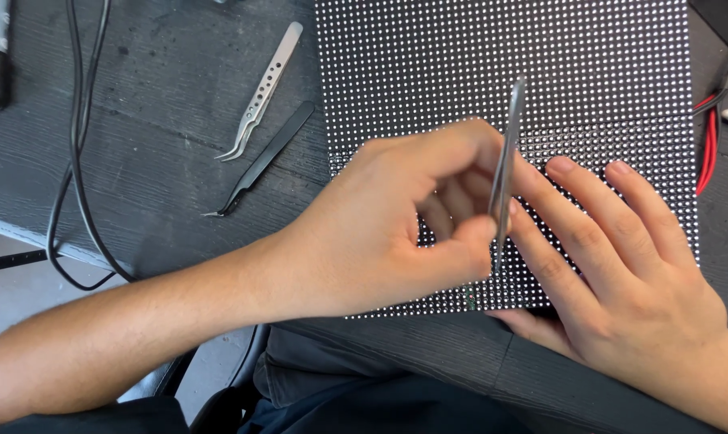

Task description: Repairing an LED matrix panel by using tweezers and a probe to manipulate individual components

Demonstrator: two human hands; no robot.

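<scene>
We are at the picking stage on the LED panel [428,48]: our left hand [380,233] pinches a pair of steel tweezers [506,161] between thumb and fingers, closed firmly on them, tips pointing down at the dotted face near the panel's lower edge. Whether the tips themselves grip anything we cannot tell; they are hidden beside the thumb. Our right hand [621,273] lies flat and open on the panel, fingers spread, holding nothing, pressing the board steady just beside the tweezers.

The panel sits on the dark wooden bench [163,96], its near edge close to the bench front, in front of our lap.

Next move, as we judge it: a fine lowering of the tips onto a single dot, wrist braced, the right hand kept from shifting the board. Small target, dense grid, so a slip to a neighbouring dot looks the main risk.

Around us: a second pair of silver tweezers with curved tips [259,92] and a black pair [259,159] lie side by side on the bench left of the panel, well clear. A black cable [79,145] loops off the bench's left edge. Red wires [708,153] run at the right margin. Our own right fingers crowd the working spot most.
</scene>
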